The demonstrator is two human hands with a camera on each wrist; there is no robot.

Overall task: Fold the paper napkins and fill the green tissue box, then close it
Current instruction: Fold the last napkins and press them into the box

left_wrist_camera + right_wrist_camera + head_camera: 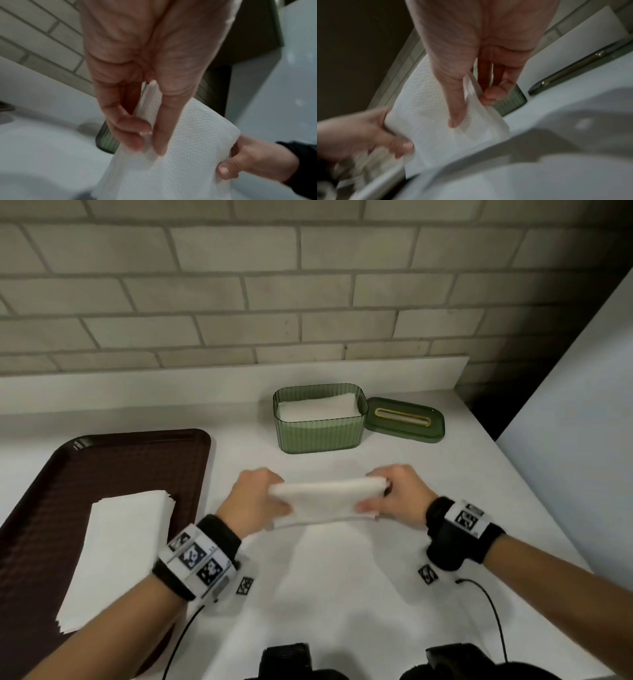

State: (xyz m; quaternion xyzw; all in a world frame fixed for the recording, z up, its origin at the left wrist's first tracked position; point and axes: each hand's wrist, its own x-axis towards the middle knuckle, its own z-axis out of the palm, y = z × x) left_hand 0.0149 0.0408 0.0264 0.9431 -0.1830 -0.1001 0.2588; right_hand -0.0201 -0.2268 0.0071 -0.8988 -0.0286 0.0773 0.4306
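Note:
A folded white paper napkin hangs just above the white counter, held at both ends. My left hand pinches its left end between thumb and fingers. My right hand pinches the right end, thumb on top of the paper. Behind the napkin stands the green ribbed tissue box, open, with white napkins inside. Its green lid with a gold-rimmed slot lies flat to the right of the box. A stack of unfolded napkins rests on the tray.
A dark brown tray covers the left of the counter. A brick wall runs behind, and a pale panel rises at the right edge. Black cables trail from both wristbands near the front edge.

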